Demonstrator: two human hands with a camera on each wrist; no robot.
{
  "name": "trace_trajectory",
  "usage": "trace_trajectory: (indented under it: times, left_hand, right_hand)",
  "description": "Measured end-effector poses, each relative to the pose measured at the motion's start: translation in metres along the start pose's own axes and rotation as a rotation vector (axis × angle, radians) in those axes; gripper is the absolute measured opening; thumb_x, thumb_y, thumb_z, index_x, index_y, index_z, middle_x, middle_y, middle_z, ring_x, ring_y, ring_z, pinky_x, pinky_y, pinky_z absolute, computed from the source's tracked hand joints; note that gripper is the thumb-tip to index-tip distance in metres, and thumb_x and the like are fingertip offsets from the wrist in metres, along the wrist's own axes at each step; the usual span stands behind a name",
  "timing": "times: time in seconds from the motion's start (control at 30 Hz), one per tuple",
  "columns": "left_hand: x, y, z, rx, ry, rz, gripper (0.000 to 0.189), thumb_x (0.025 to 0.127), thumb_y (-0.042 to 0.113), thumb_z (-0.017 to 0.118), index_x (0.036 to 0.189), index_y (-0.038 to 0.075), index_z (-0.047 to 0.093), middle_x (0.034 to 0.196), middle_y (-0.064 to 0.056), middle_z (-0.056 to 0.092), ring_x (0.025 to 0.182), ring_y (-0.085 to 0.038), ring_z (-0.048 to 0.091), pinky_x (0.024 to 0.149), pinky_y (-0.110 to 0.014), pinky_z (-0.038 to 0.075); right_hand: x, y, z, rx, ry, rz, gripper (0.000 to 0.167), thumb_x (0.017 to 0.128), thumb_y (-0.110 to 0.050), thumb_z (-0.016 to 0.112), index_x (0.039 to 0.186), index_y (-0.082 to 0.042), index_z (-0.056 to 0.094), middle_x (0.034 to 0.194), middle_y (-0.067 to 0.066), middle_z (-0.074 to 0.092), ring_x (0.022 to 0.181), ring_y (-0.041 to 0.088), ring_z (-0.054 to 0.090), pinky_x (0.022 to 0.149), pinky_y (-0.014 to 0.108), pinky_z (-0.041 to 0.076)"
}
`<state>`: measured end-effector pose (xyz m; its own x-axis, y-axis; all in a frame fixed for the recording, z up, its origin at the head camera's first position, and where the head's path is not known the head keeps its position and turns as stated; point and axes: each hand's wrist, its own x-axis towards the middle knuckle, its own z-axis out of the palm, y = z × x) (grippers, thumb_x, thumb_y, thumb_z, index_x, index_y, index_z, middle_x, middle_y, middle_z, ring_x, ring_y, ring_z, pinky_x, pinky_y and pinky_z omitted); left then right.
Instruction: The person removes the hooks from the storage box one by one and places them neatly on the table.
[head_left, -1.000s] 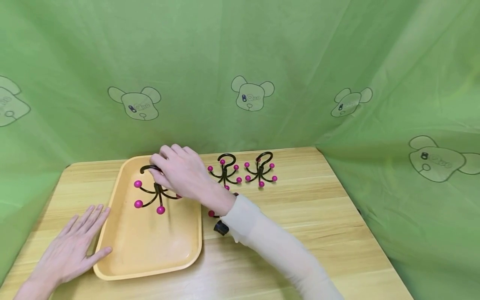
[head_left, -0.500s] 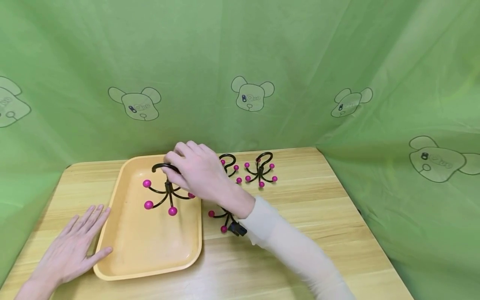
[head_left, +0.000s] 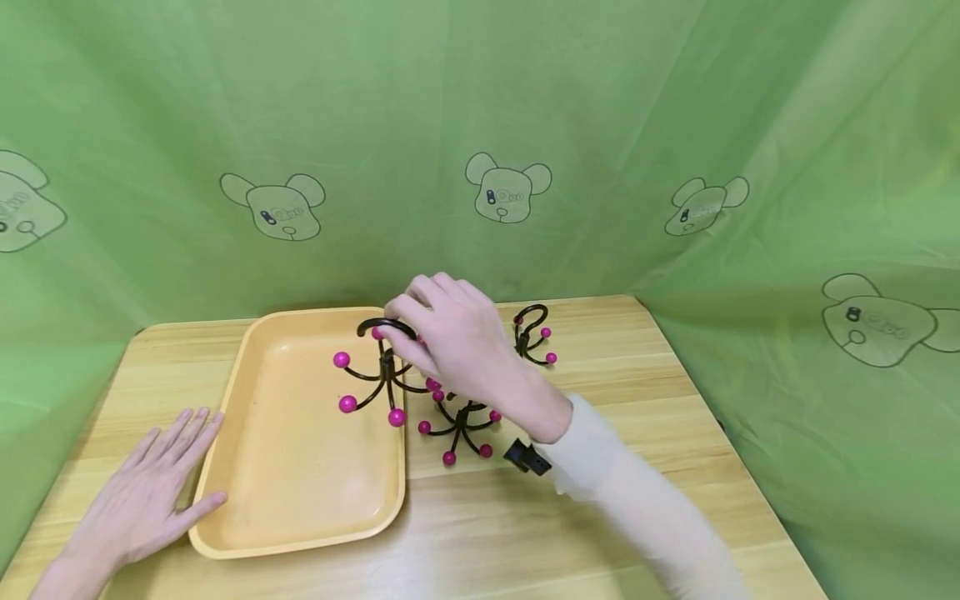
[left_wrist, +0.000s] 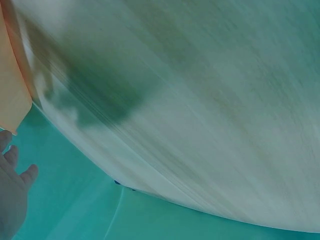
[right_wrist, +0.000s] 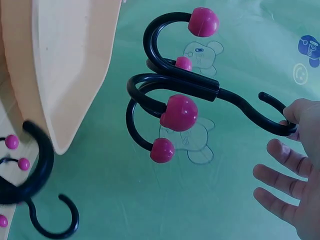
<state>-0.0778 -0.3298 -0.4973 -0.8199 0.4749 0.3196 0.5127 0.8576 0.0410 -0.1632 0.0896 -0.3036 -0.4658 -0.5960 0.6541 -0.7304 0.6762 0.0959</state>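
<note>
My right hand [head_left: 457, 342] pinches the curved top of a black multi-arm hanging hook [head_left: 387, 368] with pink ball tips. The hook hangs upright above the right edge of a shallow orange-tan tray [head_left: 300, 467]. In the right wrist view, thumb and index finger grip the end of the held hook [right_wrist: 202, 87], while the other fingers are spread. My left hand [head_left: 142, 496] lies flat with straight fingers along the tray's left rim. Another such hook [head_left: 461, 423] stands on the table just right of the tray.
Farther back right stands one more hook [head_left: 522, 343], partly covered by the right hand. A black strap piece [head_left: 527, 457] hangs at the right wrist. The wooden table [head_left: 652, 417] is bordered by a green curtain [head_left: 390, 167] with bear prints.
My right hand has carried the hook rightward, from over the tray's middle to its right edge. The hand now covers a hook visible earlier behind it. My left hand stays put.
</note>
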Motion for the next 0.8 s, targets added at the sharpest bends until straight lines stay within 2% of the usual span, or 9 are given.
trace_trajectory:
  times: [0.43,0.8]
  left_hand:
    - [0.0,-0.001,0.0,-0.002,-0.006,-0.012,0.104,0.088,0.057,0.071,0.169,0.012,0.025,0.179,0.003,0.004,0.164,-0.002,-0.012,0.133,-0.022,-0.015]
    - [0.0,-0.002,0.0,0.004,-0.013,-0.007,0.103,0.089,0.059,0.07,0.168,0.01,0.025,0.179,0.001,0.005,0.164,-0.002,-0.014,0.133,-0.022,-0.015]
  right_hand:
    - [-0.018,0.019,-0.025,0.009,0.04,0.034,0.019,0.1,-0.03,0.068,0.104,-0.013,0.075,0.096,0.001,0.071,0.085,0.021,0.066,0.071,0.032,0.055]
    - [-0.04,0.046,-0.033,0.014,0.051,0.048,0.033,0.106,-0.037,0.055,0.102,-0.009,0.073,0.092,0.005,0.07,0.082,0.025,0.065,0.07,0.036,0.056]
